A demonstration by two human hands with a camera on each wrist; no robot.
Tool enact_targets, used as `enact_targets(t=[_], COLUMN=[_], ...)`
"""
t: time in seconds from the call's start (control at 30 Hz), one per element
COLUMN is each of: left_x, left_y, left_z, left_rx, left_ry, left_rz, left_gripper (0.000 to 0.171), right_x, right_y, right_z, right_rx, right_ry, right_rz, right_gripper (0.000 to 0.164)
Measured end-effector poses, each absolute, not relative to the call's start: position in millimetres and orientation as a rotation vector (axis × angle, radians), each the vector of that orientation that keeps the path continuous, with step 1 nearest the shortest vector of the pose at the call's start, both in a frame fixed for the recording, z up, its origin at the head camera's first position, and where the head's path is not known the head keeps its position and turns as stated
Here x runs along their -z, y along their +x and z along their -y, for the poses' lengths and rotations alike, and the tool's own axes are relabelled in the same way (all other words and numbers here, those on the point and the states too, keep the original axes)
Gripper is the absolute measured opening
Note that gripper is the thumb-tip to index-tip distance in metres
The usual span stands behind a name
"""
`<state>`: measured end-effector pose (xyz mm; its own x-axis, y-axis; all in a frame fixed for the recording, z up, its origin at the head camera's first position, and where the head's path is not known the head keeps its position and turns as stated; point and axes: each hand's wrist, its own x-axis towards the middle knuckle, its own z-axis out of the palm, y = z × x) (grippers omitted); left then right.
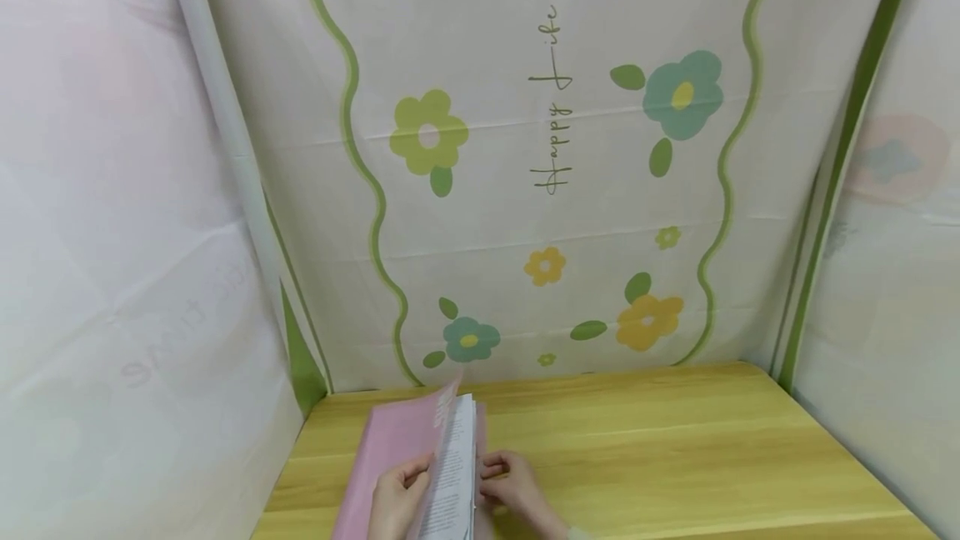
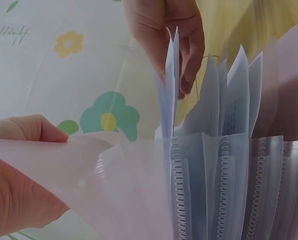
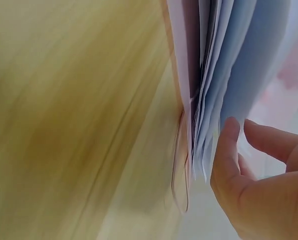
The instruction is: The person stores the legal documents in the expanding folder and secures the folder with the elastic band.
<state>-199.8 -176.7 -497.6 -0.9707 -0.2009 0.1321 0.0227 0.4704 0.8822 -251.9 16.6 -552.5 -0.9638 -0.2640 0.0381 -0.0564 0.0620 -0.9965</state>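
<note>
A pink file folder [image 1: 397,432] with clear plastic pockets [image 2: 193,185] stands spread on the table, printed sheets of paper [image 1: 454,473] inside it. Its raised front cover [image 2: 134,180] is pinched between the thumb and fingers of my left hand [image 1: 397,497]. At the folder's right side, my right hand [image 1: 517,486] has thumb and forefinger tips together at the edge of the bluish-white sheets [image 3: 243,60]. Part of that hand is hidden behind paper in the left wrist view. A thin elastic loop [image 3: 173,185] hangs from the back cover.
The wood-grain table [image 1: 675,440] extends to the right of the folder. Behind it hangs a white cloth [image 1: 570,107] printed with flowers, and pale fabric walls [image 1: 112,232] enclose the left and right sides.
</note>
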Motion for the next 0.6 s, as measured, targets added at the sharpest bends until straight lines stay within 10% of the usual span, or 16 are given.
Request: enact_targets(t=[0.6], left_x=[521], left_y=[-204], left_z=[153], left_rx=[1.236], left_ry=[-0.079], left_rz=[2.552], left_gripper=[0.026], right_x=[556], right_y=[-256], right_z=[-53], right_rx=[1.962], right_ry=[-0.284], right_rz=[-2.275], right_gripper=[0.038])
